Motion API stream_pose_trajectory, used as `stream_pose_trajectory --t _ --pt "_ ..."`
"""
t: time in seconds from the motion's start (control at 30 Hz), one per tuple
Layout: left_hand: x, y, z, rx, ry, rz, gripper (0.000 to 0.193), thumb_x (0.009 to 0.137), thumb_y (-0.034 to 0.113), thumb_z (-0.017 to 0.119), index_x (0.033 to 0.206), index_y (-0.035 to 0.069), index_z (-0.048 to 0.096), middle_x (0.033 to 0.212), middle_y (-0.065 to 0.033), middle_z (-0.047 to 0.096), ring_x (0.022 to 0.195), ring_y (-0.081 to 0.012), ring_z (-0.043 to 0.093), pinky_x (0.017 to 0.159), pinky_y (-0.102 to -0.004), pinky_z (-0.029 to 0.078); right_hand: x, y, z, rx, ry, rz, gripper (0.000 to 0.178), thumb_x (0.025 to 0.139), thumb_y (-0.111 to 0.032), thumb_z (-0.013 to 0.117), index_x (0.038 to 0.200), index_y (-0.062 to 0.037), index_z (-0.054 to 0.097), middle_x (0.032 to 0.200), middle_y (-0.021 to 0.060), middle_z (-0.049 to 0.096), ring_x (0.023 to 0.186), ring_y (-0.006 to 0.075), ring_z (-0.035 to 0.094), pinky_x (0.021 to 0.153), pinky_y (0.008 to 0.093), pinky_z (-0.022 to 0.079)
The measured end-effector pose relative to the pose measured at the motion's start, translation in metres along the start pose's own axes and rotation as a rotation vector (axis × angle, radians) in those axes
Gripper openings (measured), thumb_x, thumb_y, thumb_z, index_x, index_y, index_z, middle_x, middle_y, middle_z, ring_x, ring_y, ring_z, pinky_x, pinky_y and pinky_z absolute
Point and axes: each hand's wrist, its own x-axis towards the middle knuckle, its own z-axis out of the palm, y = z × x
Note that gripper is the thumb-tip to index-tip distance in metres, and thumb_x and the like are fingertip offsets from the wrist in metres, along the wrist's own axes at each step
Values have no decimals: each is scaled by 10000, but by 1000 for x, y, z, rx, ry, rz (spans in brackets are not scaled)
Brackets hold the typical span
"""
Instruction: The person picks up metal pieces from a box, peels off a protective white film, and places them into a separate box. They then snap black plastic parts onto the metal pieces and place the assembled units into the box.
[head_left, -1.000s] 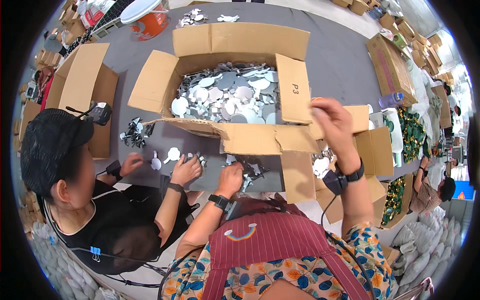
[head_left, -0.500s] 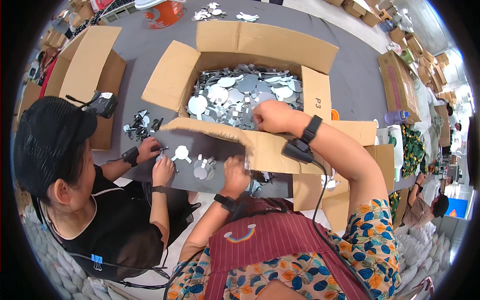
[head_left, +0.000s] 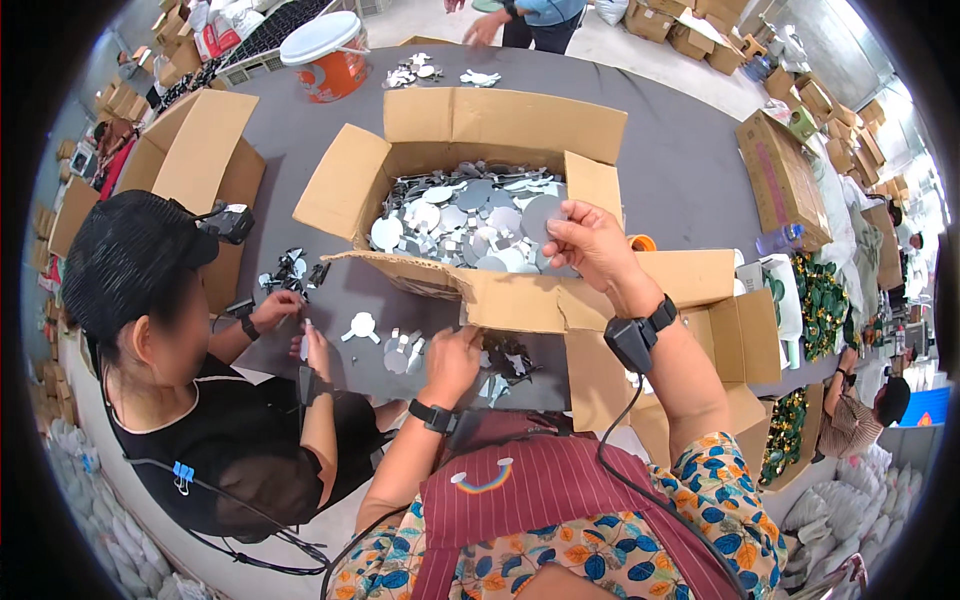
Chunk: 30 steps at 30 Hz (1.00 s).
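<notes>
My right hand (head_left: 592,243) is raised over the right side of an open cardboard box (head_left: 510,303), pinching a grey round disc (head_left: 542,216) between thumb and fingers. Inside the box lies a heap of flat silvery discs and tabbed pieces (head_left: 455,215). Just in front of the box, low over the table, is my left hand (head_left: 455,360). Its fingers are curled by the lower corner of the front flap, and whatever they hold is hidden. Left of it, a white tabbed disc (head_left: 361,327) and grey tabbed pieces (head_left: 402,352) lie on the table.
A co-worker (head_left: 150,330) at my left handles small pieces beside a dark pile (head_left: 290,270). Dark scraps (head_left: 510,360) lie right of my left hand. An orange bucket (head_left: 332,72) stands at the back; another open carton (head_left: 725,335) is at the right. Someone stands across the table.
My right hand has lifted out of the heap with a grey disc. My left hand stays by the front flap. The view has shifted, and a person now shows across the table.
</notes>
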Motion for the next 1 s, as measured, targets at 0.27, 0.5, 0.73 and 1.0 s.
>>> stream_pose_trajectory --t 0.27,0.5,0.73,1.0 --pt "-9 58 -50 -493 59 62 115 839 113 573 805 7 605 669 -68 582 555 -170 535 582 -284 414 -60 17 0 -27 -183 -472 79 817 25 590 883 -16 577 943 116 635 860 166 625 709 284 540" --pt "-8 128 -75 -1226 -88 -51 226 930 233 532 894 12 562 715 -44 565 632 -106 529 592 -234 442 -104 47 4 -43 -209 -694 157 770 98 605 874 -19 591 1036 146 629 982 205 598 862 333 489" --pt "-8 140 -69 -1216 -89 -40 193 912 197 565 830 25 536 674 -48 565 564 -110 528 546 -235 472 -118 54 5 -215 -89 -862 165 766 96 607 889 -13 592 1060 169 624 993 230 608 840 327 501" --pt "-3 139 -61 -989 -87 73 247 930 221 539 770 36 503 641 -35 542 529 -90 501 526 -228 449 -128 56 -3 -321 -42 -988 150 781 84 615 895 -9 587 1075 191 615 974 250 621 824 330 513"
